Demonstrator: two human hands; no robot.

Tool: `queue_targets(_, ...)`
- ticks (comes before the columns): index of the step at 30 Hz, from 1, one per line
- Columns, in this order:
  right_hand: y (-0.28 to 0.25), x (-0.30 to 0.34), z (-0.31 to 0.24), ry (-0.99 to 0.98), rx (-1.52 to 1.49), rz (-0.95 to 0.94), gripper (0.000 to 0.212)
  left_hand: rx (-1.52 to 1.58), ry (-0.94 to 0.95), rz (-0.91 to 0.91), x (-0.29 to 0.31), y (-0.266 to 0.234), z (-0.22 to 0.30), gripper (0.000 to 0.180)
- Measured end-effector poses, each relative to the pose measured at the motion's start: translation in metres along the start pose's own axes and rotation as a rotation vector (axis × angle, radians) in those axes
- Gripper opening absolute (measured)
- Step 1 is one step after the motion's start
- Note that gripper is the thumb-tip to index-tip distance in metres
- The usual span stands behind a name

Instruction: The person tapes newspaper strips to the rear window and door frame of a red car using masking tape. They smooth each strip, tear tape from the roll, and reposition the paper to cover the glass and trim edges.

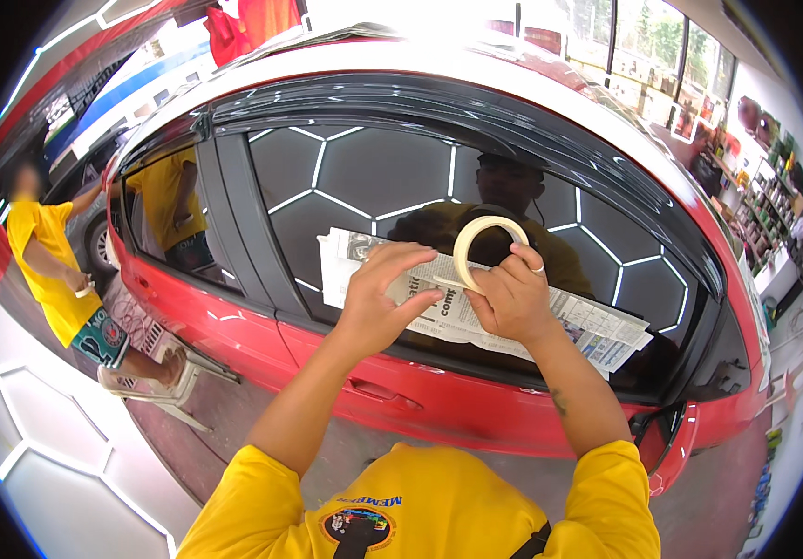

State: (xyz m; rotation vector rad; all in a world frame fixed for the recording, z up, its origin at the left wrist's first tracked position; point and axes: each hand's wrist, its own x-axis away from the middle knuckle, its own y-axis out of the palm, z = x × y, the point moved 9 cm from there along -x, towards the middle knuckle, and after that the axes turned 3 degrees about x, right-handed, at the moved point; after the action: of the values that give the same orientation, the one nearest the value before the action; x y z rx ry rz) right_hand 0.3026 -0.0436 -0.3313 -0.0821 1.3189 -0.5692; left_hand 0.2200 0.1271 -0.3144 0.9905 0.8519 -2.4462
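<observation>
My right hand [516, 293] is closed round a roll of cream masking tape [460, 253], held upright over the car's dark side window [364, 163]. A folded strip of newspaper [597, 326] lies slantwise along the lower part of that glass, behind both hands. Over the paper's left half, my left hand [385, 296] has its thumb and fingers spread apart. Its fingertips are near a short tape end [445, 280] beside the roll. Whether they touch the paper I cannot tell. Below the window runs the red door [327, 368] with its handle [383, 389].
A side mirror [662, 433] juts out at the lower right. To the left, a person in a yellow shirt [43, 265] is by the car's other end, beside a plastic chair [164, 387]. Stocked shelves [769, 200] line the right wall.
</observation>
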Motion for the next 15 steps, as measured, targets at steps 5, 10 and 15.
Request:
queue_targets(5, 0.004, 0.0, -0.002, 0.0, 0.021, -0.014, 0.026, -0.041, 0.122, -0.022, -0.003, 0.005, -0.005, 0.025)
queue_targets(10, 0.004, 0.001, -0.006, -0.021, 0.055, -0.004, 0.028, -0.036, -0.158, 0.122, 0.015, -0.032, -0.014, 0.009)
queue_targets(15, 0.005, 0.007, -0.007, -0.035, 0.12, 0.009, 0.036, 0.069, -0.438, 0.53, 0.028, -0.128, -0.082, 0.004)
